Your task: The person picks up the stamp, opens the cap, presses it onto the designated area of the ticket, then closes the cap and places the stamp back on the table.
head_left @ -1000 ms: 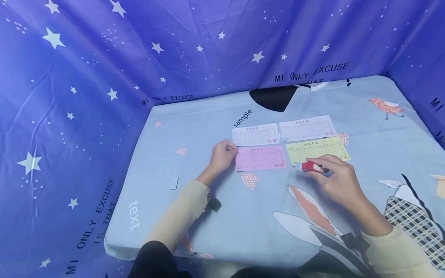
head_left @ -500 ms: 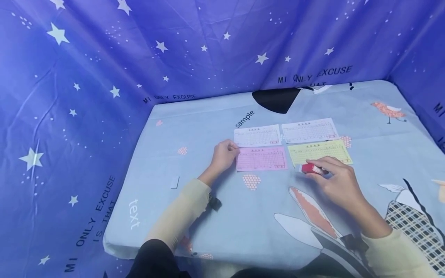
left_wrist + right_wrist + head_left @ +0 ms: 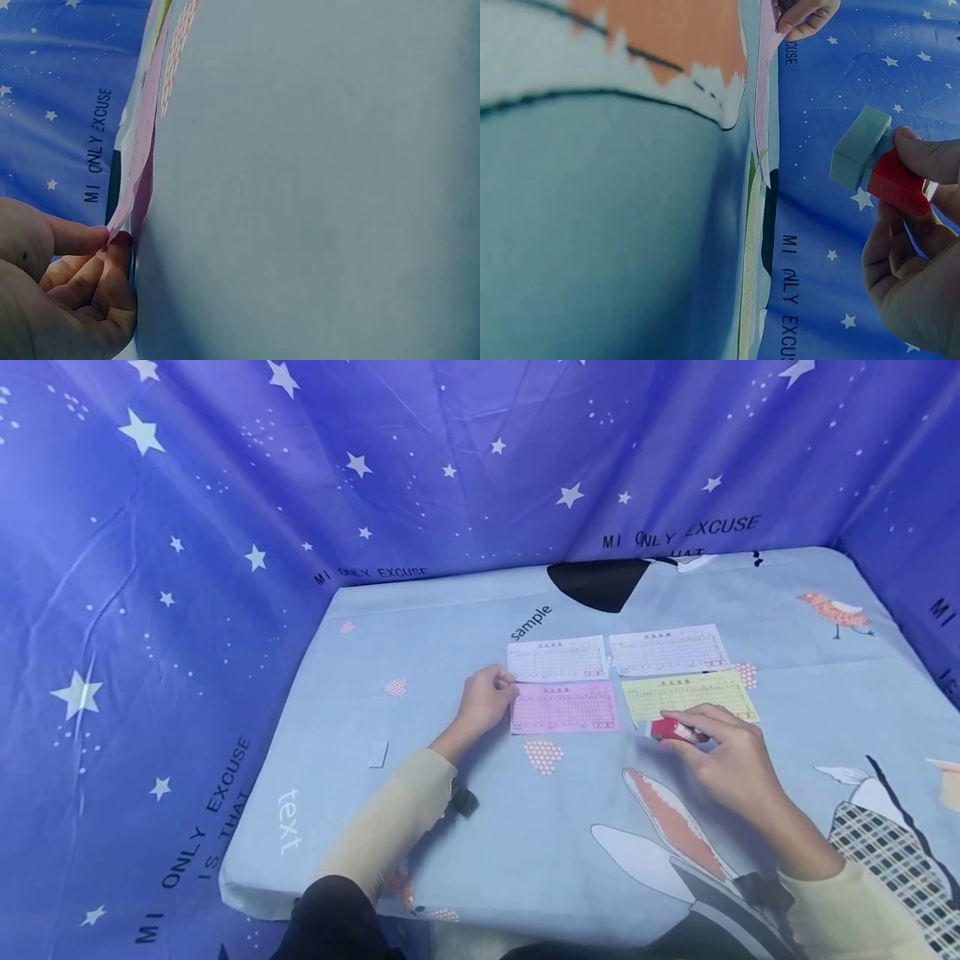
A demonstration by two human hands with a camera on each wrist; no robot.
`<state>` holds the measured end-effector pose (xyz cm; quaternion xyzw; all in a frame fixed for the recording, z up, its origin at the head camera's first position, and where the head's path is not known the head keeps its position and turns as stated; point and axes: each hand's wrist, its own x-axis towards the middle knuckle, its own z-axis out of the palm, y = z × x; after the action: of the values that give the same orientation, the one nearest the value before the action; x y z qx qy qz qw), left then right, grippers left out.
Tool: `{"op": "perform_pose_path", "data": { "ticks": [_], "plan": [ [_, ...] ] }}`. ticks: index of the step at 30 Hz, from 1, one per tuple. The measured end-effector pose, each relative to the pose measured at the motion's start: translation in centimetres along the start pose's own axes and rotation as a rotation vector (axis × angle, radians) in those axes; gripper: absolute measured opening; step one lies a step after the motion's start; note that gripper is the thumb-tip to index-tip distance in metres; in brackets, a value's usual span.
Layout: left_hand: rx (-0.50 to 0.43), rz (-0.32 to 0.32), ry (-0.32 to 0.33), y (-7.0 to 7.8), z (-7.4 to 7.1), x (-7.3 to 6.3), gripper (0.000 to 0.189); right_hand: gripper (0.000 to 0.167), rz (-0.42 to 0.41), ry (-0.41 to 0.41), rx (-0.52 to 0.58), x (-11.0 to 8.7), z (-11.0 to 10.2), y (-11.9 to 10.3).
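Note:
My left hand (image 3: 484,700) pinches the upper left corner of a pink form slip (image 3: 564,708). In the left wrist view that corner of the slip is lifted between thumb and finger. My right hand (image 3: 731,758) grips a small red stamp (image 3: 896,180) with a pale, boxy end, holding it above the table. That end points away from the fingers, towards the left. Just behind the stamp lies a yellow slip (image 3: 660,692), its lower edge partly covered by the hand. Two white slips, a left one (image 3: 558,658) and a right one (image 3: 667,649), lie behind the coloured ones.
A small white rectangular piece (image 3: 378,754) lies on the left of the table. The tabletop (image 3: 360,693) has a light blue printed cloth. A blue star-printed curtain (image 3: 450,510) hangs behind the table and on both sides.
The head view has tilted slightly, so the scene sits a little lower. Both hands keep their holds on the pink slip and the stamp, with hardly any movement.

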<state>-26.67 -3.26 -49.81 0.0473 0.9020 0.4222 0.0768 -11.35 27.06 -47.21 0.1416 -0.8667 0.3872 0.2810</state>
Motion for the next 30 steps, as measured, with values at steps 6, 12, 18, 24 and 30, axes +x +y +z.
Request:
{"op": "perform_pose_path", "data": {
  "ticks": [6,12,18,24,30],
  "plan": [
    [0.004,0.004,0.010,-0.6,-0.9,-0.5,0.011,0.047,0.016,-0.020,0.003,-0.1,0.5,-0.5],
    [0.022,0.028,0.015,-1.6,-2.2,-1.4,0.011,0.047,0.014,-0.026,0.014,0.0,0.9,-0.9],
    [0.038,0.070,0.063,-3.5,-4.7,-3.4,0.011,0.047,-0.001,-0.034,0.012,0.2,1.3,-1.4],
    [0.129,0.095,0.137,-6.0,-7.0,-5.7,0.012,0.045,0.041,-0.051,0.014,0.0,1.7,-1.8],
    [0.293,0.092,0.239,-7.8,-9.4,-7.7,0.014,0.048,0.039,-0.067,0.017,0.0,2.3,-2.1]
  ]
}}
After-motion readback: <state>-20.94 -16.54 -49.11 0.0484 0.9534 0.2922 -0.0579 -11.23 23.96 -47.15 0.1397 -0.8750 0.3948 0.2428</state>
